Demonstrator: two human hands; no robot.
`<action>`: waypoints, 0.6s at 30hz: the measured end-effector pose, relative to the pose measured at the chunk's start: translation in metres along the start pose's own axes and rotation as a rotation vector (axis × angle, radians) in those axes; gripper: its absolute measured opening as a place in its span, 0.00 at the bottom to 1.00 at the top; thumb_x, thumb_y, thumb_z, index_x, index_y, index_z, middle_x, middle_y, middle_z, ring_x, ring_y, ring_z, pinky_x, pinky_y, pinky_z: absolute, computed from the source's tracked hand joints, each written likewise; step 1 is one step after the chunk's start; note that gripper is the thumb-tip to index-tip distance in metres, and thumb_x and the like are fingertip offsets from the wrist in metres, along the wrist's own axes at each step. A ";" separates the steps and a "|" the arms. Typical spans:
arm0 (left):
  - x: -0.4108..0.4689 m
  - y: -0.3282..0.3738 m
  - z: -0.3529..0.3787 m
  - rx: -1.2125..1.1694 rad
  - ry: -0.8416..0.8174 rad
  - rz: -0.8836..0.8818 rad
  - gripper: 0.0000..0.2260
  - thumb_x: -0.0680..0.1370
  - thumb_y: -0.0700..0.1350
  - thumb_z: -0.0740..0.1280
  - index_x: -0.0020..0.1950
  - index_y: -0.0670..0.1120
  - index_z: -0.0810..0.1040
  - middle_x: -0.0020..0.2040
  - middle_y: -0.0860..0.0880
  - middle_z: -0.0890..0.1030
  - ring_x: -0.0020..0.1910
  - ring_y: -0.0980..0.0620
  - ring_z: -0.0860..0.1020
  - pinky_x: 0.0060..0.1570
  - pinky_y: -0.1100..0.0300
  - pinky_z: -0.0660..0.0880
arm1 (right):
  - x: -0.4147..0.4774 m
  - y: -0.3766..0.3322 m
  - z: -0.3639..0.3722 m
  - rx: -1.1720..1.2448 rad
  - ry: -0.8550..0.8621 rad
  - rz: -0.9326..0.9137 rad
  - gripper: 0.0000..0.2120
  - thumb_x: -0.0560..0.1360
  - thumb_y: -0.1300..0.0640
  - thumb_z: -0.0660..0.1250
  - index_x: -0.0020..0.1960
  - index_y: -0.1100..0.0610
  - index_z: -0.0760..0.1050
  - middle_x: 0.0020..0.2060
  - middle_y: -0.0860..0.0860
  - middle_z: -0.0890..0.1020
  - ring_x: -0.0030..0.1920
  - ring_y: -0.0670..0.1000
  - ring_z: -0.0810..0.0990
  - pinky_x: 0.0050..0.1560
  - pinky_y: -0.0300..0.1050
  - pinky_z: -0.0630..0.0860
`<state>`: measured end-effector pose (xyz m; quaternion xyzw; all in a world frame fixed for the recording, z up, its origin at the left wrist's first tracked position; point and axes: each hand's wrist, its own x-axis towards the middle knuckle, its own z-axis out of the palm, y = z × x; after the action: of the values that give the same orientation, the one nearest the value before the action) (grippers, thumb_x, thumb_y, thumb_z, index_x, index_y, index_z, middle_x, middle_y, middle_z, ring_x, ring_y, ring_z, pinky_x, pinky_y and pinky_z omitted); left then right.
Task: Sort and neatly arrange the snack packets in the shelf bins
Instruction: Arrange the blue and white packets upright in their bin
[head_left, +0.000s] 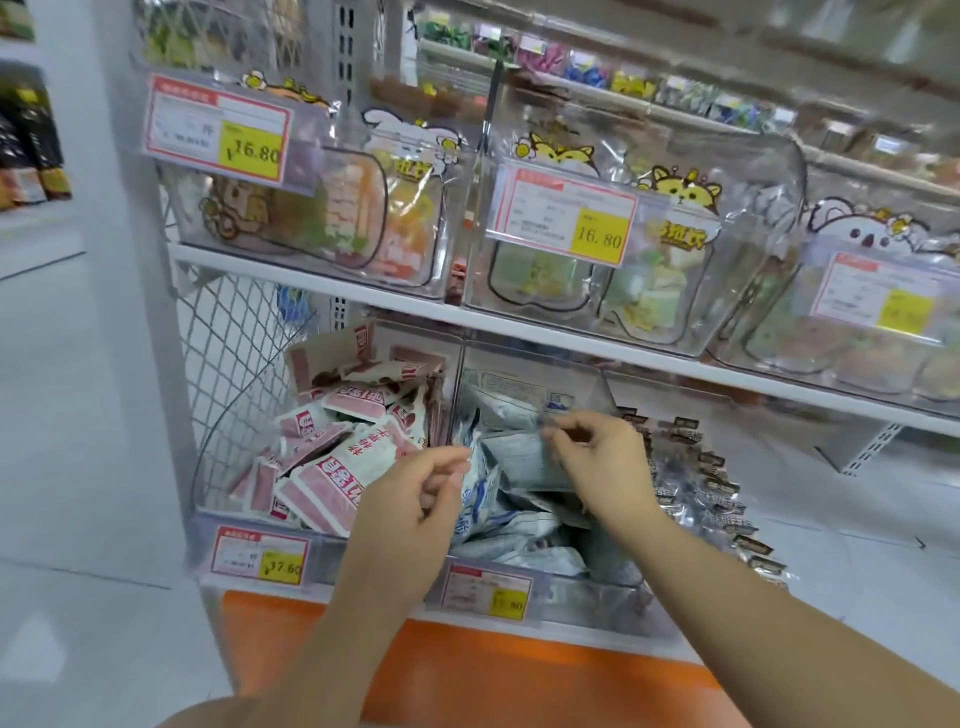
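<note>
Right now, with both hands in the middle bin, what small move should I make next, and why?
Probably lay the grey packet pinched in your right hand flat toward the back of the middle bin. The packets beneath it lie jumbled at all angles, and your left hand pinches a blue packet near the divider.

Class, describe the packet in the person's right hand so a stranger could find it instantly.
Above the orange base, find the middle clear bin. Among its pale blue packets, the right hand pinches one packet by its top edge; it sits above the heap, grey side showing.
</note>
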<state>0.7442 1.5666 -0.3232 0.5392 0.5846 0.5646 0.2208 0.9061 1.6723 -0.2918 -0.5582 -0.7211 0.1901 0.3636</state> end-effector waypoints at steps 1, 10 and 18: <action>-0.001 0.002 0.001 -0.032 -0.018 -0.012 0.12 0.79 0.39 0.64 0.55 0.55 0.78 0.47 0.60 0.81 0.47 0.68 0.78 0.45 0.76 0.72 | -0.001 -0.004 -0.001 0.076 -0.014 0.024 0.05 0.74 0.57 0.69 0.43 0.56 0.83 0.36 0.46 0.82 0.35 0.43 0.77 0.40 0.36 0.71; 0.014 0.008 0.004 -0.948 -0.213 -0.565 0.12 0.80 0.47 0.58 0.52 0.42 0.77 0.47 0.42 0.83 0.41 0.49 0.83 0.40 0.55 0.81 | -0.059 -0.022 0.007 0.143 -0.141 -0.459 0.06 0.73 0.57 0.68 0.46 0.56 0.83 0.51 0.43 0.81 0.54 0.40 0.78 0.54 0.31 0.73; 0.021 -0.004 -0.009 -0.682 -0.033 -0.391 0.08 0.74 0.48 0.68 0.52 0.54 0.78 0.51 0.50 0.84 0.51 0.48 0.83 0.55 0.40 0.76 | -0.050 0.005 -0.014 -0.151 -0.131 -0.549 0.12 0.73 0.49 0.67 0.52 0.52 0.82 0.55 0.42 0.80 0.57 0.36 0.74 0.62 0.41 0.71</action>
<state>0.7278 1.5819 -0.3168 0.3222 0.4515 0.6650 0.5001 0.9252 1.6251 -0.3015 -0.3543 -0.8793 0.0661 0.3114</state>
